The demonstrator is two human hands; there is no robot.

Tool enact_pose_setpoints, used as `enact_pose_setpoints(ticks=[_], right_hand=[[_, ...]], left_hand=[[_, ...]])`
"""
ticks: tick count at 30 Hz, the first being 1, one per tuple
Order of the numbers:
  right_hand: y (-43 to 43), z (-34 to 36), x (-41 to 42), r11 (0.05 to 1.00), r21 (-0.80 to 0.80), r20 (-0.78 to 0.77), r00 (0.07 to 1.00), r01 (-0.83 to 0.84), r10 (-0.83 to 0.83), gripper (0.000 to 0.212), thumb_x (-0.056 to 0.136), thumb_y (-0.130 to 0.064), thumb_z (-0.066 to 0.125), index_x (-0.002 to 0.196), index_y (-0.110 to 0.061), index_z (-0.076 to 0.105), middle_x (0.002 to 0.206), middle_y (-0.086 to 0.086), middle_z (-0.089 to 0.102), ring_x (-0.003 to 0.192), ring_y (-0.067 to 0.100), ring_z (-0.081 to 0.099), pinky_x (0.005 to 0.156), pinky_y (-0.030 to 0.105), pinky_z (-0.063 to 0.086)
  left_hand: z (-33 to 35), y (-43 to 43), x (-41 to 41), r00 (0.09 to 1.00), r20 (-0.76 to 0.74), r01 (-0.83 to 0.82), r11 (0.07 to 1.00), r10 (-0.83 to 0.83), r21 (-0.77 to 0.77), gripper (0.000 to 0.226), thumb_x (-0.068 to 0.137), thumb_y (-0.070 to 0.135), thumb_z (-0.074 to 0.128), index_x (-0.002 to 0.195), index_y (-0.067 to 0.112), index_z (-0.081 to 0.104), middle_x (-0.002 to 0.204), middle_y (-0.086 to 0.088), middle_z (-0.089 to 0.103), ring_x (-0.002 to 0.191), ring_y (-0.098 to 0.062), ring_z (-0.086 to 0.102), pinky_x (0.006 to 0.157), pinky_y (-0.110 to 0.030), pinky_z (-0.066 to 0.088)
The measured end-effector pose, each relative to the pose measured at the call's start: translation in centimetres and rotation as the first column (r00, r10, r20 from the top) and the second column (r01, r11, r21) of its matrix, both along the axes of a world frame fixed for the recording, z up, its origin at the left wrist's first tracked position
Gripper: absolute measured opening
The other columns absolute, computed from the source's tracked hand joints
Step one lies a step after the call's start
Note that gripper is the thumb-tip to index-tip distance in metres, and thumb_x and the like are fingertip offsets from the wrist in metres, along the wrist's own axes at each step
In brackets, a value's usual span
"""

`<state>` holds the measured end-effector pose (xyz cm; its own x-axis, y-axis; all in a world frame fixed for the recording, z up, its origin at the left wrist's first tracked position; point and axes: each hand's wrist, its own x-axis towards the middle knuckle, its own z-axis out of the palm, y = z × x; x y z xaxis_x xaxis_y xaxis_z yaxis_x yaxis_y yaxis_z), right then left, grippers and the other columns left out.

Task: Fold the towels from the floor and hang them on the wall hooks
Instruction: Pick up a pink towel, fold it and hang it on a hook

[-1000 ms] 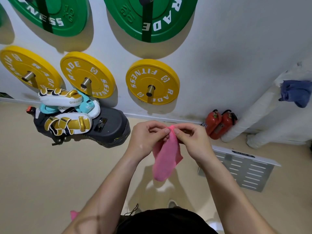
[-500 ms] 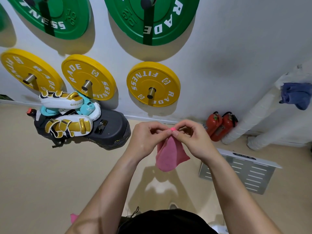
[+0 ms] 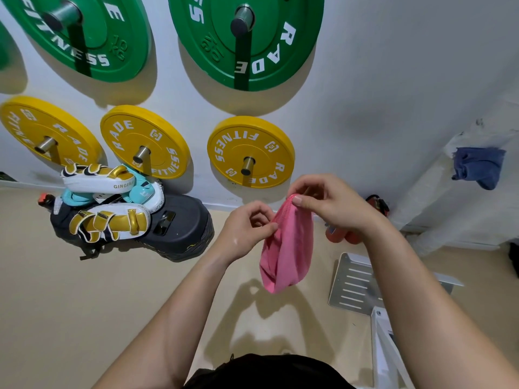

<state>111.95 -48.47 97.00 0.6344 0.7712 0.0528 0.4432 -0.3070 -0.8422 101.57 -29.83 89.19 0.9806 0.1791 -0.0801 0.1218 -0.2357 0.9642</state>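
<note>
Both hands [image 3: 331,204] pinching pink towel [image 3: 286,248], hanging below

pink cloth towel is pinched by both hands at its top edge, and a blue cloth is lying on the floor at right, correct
Not quite. In the head view the blue cloth hangs up on the white wall at right, not on the floor. The pink cloth towel is indeed pinched at its top edge by the left hand and right hand.
</note>
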Motion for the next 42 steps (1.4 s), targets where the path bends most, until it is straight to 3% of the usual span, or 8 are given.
enact_pose_setpoints(ticks=[6,8,10,16,26,31,36,42], right_hand=[[-0.2,0.6,1.2,0.999,0.033,0.013,1.0,0.001,-0.001,0.013,0.089,-0.021,0.064,0.087,-0.032,0.07,0.084,-0.015,0.069,0.082,0.003,0.061,0.081,0.04,0.051],[-0.4,0.6,1.7,0.998,0.05,0.026,0.999,0.035,-0.036,0.011,0.087,-0.023,0.064,0.087,-0.032,0.07,0.085,-0.009,0.07,0.081,0.016,0.064,0.081,0.043,0.051],[-0.6,0.4,2.3,0.996,0.05,0.052,0.995,0.077,-0.079,0.01,0.085,-0.024,0.062,0.085,-0.031,0.069,0.082,-0.008,0.069,0.078,0.025,0.064,0.078,0.045,0.051],[-1.7,-1.1,3.9,0.967,-0.079,0.204,0.953,0.244,-0.224,0.024,0.091,-0.01,0.063,0.082,-0.033,0.062,0.075,-0.016,0.063,0.069,0.005,0.057,0.071,0.028,0.042],[-3.3,-5.2,4.3,0.847,-0.206,0.182,0.869,0.491,-0.46,0.009,0.099,-0.012,0.051,0.092,-0.016,0.056,0.086,-0.002,0.059,0.083,0.022,0.053,0.071,0.028,0.033],[-3.1,-5.7,4.1,0.816,-0.154,0.098,0.83,0.558,-0.549,0.009,0.101,-0.016,0.046,0.096,-0.015,0.054,0.089,0.0,0.057,0.082,0.02,0.049,0.071,0.03,0.032],[-2.7,-5.2,4.7,0.802,-0.112,0.062,0.81,0.587,-0.583,0.009,0.102,-0.015,0.044,0.099,-0.014,0.052,0.101,0.004,0.057,0.095,0.021,0.049,0.079,0.028,0.032],[-3.6,-5.6,5.2,0.766,-0.174,0.058,0.783,0.619,-0.619,0.014,0.102,-0.019,0.042,0.097,-0.012,0.053,0.099,0.004,0.057,0.093,0.022,0.049,0.078,0.031,0.033]], left_hand=[[-2.0,1.1,-0.9,0.996,-0.089,-0.002,0.998,0.008,0.061,0.017,0.079,0.0,0.067,0.084,0.016,0.071,0.072,-0.001,0.06,0.064,-0.017,0.045,0.064,-0.029,0.039],[-2.8,1.9,-1.4,0.989,-0.142,-0.024,0.994,0.039,0.104,0.025,0.075,-0.004,0.063,0.08,0.019,0.072,0.066,0.006,0.063,0.059,-0.014,0.046,0.061,-0.027,0.037],[-3.5,2.9,-2.1,0.978,-0.197,-0.048,0.989,0.074,0.137,0.024,0.072,-0.002,0.063,0.078,0.019,0.073,0.062,0.01,0.063,0.057,-0.012,0.048,0.06,-0.028,0.039],[-4.4,6.7,-3.3,0.93,-0.324,-0.097,0.967,0.172,0.235,0.017,0.077,0.004,0.067,0.074,0.02,0.073,0.057,0.01,0.064,0.057,-0.014,0.054,0.053,-0.034,0.05],[-2.6,8.3,-3.0,0.912,-0.37,-0.233,0.966,0.176,-0.115,0.017,0.087,-0.018,0.058,0.099,-0.014,0.068,0.08,-0.025,0.067,0.059,-0.014,0.07,0.057,-0.017,0.057],[-2.5,7.3,-2.8,0.93,-0.345,-0.089,0.988,0.128,0.126,0.019,0.082,-0.002,0.064,0.081,0.008,0.08,0.076,-0.015,0.076,0.07,-0.014,0.07,0.068,-0.021,0.058],[-3.2,6.1,-2.4,0.943,-0.328,0.064,0.938,0.055,0.341,0.017,0.071,0.027,0.087,0.077,0.021,0.073,0.064,0.007,0.067,0.051,-0.002,0.052,0.049,-0.018,0.04],[-2.9,6.7,-1.8,0.988,-0.102,-0.052,0.863,0.119,0.503,0.013,0.09,0.018,0.068,0.078,0.024,0.066,0.071,0.005,0.068,0.069,-0.011,0.061,0.06,-0.026,0.042]])
